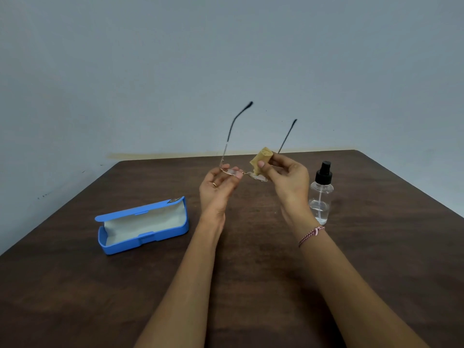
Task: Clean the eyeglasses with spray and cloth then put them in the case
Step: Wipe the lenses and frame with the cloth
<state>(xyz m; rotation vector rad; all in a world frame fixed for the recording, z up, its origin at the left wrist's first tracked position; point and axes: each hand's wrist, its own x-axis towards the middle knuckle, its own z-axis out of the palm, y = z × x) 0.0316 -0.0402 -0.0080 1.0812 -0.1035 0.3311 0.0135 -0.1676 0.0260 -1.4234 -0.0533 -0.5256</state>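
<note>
Blue case [143, 228], tan cloth [261, 159], black-capped clear bottle [320, 197], dark brown table [75, 297]

i count one pair of eyeglasses [232, 172], with two lenses and two dark-tipped temples. one folded tan cloth [261, 159]. one clear spray bottle [321, 197] with one black top, at 3 o'clock from my right grip [291, 182]. one open blue case [143, 226], at 8 o'clock from my left grip [217, 189]. two grips, then, both mine. one ring [215, 184] on the left, one pink bracelet [311, 234] on the right wrist. one dark wooden surface [251, 259].
</note>
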